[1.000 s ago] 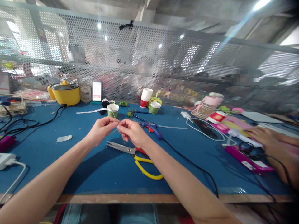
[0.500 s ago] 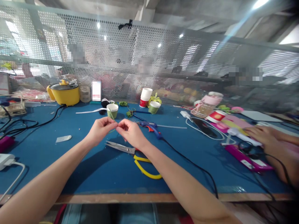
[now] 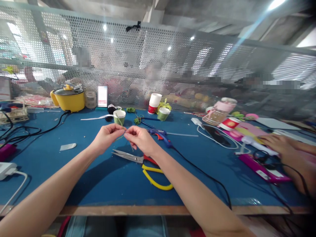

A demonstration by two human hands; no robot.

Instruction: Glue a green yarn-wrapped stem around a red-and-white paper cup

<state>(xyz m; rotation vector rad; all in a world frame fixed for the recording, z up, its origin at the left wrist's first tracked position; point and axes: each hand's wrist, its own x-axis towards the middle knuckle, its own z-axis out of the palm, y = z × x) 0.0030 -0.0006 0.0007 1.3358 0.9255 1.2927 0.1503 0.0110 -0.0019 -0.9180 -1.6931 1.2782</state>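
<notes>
My left hand point(image 3: 108, 138) and my right hand point(image 3: 139, 139) meet fingertip to fingertip above the blue table. Both are closed in a pinch on thin green yarn point(image 3: 120, 120), a strand of which rises toward the green paper cup point(image 3: 119, 118) just behind. A short end hangs under my right fingers. Below the hands lie scissors point(image 3: 138, 159) with yellow and red handles, partly behind my right forearm. A blue glue gun point(image 3: 161, 135) lies right of my right hand. Loose green yarn point(image 3: 138, 120) sits beyond it.
A yellow electric pot point(image 3: 69, 99), a jar point(image 3: 90, 99) and a propped phone point(image 3: 102, 96) stand along the perforated screen. Toward the right are a second green cup point(image 3: 164, 114), a dark phone point(image 3: 217, 135), a purple power strip point(image 3: 264, 168) and another person's hands point(image 3: 278, 143).
My right hand has turned slightly, with its lower fingers more spread below the pinch. The fingertips of both hands stay together on the yarn.
</notes>
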